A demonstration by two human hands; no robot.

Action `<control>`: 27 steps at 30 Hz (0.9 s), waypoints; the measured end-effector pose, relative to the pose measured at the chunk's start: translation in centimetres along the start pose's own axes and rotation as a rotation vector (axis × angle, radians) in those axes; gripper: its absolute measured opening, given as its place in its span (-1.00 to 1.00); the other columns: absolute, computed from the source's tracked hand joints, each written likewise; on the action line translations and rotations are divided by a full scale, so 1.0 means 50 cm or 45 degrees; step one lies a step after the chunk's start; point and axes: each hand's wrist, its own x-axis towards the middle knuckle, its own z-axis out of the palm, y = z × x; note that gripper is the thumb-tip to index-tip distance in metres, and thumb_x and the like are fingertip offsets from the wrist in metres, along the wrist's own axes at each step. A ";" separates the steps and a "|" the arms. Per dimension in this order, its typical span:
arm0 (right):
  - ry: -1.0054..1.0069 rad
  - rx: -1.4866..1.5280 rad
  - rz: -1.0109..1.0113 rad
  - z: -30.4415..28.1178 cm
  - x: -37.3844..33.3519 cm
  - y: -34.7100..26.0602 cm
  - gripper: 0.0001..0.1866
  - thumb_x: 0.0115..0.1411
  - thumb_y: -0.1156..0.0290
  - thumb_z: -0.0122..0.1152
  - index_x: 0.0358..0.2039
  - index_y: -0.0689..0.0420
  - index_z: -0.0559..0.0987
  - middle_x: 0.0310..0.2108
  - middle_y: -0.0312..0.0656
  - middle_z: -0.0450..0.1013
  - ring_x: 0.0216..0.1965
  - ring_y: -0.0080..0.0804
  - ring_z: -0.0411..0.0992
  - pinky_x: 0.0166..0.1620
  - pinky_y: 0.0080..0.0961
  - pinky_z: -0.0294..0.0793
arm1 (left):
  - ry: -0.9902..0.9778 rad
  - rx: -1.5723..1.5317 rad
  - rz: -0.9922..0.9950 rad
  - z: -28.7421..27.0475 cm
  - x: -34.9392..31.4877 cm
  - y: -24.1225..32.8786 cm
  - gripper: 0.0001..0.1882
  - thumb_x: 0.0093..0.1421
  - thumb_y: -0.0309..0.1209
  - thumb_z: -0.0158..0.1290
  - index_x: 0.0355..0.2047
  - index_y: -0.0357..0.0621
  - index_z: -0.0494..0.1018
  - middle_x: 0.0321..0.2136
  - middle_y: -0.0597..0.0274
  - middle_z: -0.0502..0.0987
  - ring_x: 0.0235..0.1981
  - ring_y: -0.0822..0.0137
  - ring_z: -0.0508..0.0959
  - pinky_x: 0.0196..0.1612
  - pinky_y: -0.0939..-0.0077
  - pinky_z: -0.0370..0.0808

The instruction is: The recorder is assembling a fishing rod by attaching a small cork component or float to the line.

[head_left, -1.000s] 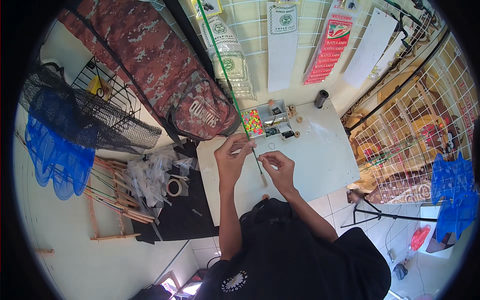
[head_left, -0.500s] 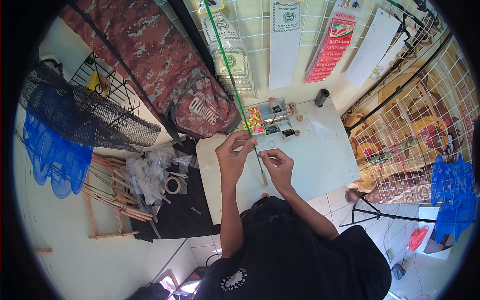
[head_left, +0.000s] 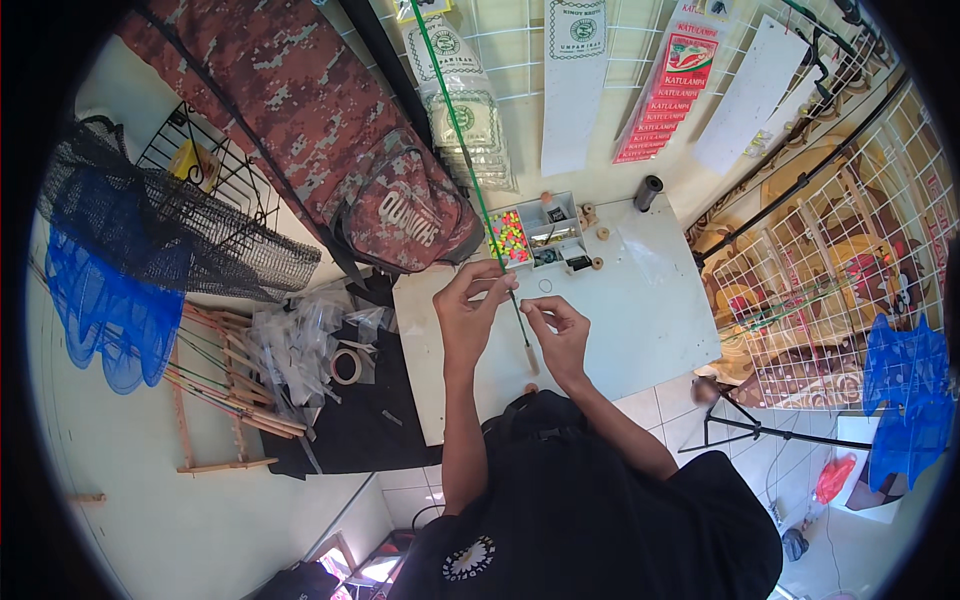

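- The left hand [head_left: 468, 308] pinches its fingertips together on the thin green rod [head_left: 478, 190], just above the middle of the white board [head_left: 640, 310].
- The right hand [head_left: 556, 335] has thumb and forefinger drawn together just beside the rod's lower stretch — whether they clamp the rod itself or something fine on it is too small to tell.
- The rod runs slantwise over the board, its pale handle end [head_left: 530, 358] lying between the two wrists, its tip rising past the board's far edge toward the wire grid on the wall.
- At the board's far edge sits a small compartment tray [head_left: 540, 238] with bright beads in its left section; small wooden spools [head_left: 598, 248] lie just beside it, and a dark cylinder [head_left: 648, 192] stands further right.
- Left of the board lies a black cloth [head_left: 370, 420] carrying a roll of tape [head_left: 346, 366] and clear plastic bags [head_left: 290, 335].
- Beyond the cloth — a camouflage bag [head_left: 330, 130] leans along the wall, and blue netting [head_left: 100, 300] hangs well to the left.
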 end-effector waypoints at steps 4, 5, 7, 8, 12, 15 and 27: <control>0.019 0.010 0.028 -0.001 0.000 -0.001 -0.87 0.20 0.49 0.26 -0.28 0.28 0.63 -0.33 -0.20 0.56 -0.25 -0.55 0.51 -0.02 -0.47 0.54 | 0.004 -0.001 0.001 0.001 0.000 -0.001 -0.80 0.14 -0.62 0.16 -0.21 -0.38 0.49 -0.33 0.11 0.59 -0.29 0.38 0.64 -0.27 0.54 0.65; 0.023 -0.001 0.038 -0.001 0.000 -0.002 -0.88 0.20 0.49 0.26 -0.29 0.27 0.63 -0.33 -0.20 0.56 -0.25 -0.55 0.52 -0.02 -0.47 0.54 | 0.006 -0.001 0.001 0.000 -0.001 0.000 -0.80 0.14 -0.62 0.16 -0.21 -0.38 0.49 -0.33 0.11 0.59 -0.29 0.38 0.64 -0.27 0.54 0.65; 0.027 -0.004 0.034 -0.001 0.000 0.002 -0.88 0.20 0.49 0.26 -0.29 0.27 0.63 -0.33 -0.20 0.56 -0.24 -0.54 0.52 -0.02 -0.47 0.54 | 0.004 0.004 -0.009 0.001 -0.001 0.002 -0.80 0.14 -0.62 0.17 -0.20 -0.38 0.49 -0.33 0.10 0.59 -0.29 0.38 0.64 -0.27 0.54 0.65; 0.032 -0.008 0.031 -0.001 0.000 0.003 -0.88 0.20 0.49 0.26 -0.29 0.27 0.63 -0.33 -0.19 0.56 -0.24 -0.54 0.52 -0.02 -0.47 0.54 | 0.003 0.004 -0.009 0.001 0.000 0.001 -0.80 0.14 -0.62 0.17 -0.20 -0.38 0.49 -0.33 0.10 0.59 -0.29 0.38 0.64 -0.27 0.54 0.65; 0.038 0.020 0.010 0.005 0.001 0.000 -0.88 0.18 0.52 0.27 -0.28 0.28 0.63 -0.30 -0.16 0.56 -0.23 -0.52 0.52 -0.01 -0.48 0.53 | 0.004 -0.010 -0.016 -0.001 -0.002 0.002 -0.80 0.14 -0.62 0.16 -0.20 -0.38 0.49 -0.32 0.10 0.58 -0.29 0.37 0.64 -0.27 0.54 0.65; 0.037 0.002 0.011 0.007 0.003 -0.001 -0.89 0.17 0.55 0.28 -0.28 0.27 0.64 -0.30 -0.16 0.56 -0.23 -0.52 0.52 -0.02 -0.50 0.53 | 0.008 -0.005 -0.007 -0.001 -0.002 -0.001 -0.80 0.14 -0.62 0.16 -0.20 -0.38 0.49 -0.32 0.10 0.59 -0.29 0.37 0.64 -0.27 0.54 0.65; 0.118 -0.005 -0.007 0.016 -0.003 -0.003 -0.88 0.12 0.59 0.31 -0.29 0.29 0.64 -0.30 -0.14 0.56 -0.22 -0.49 0.55 -0.04 -0.56 0.53 | 0.009 -0.022 -0.020 0.000 0.000 0.000 -0.80 0.14 -0.61 0.17 -0.21 -0.39 0.49 -0.33 0.10 0.59 -0.30 0.37 0.65 -0.28 0.55 0.65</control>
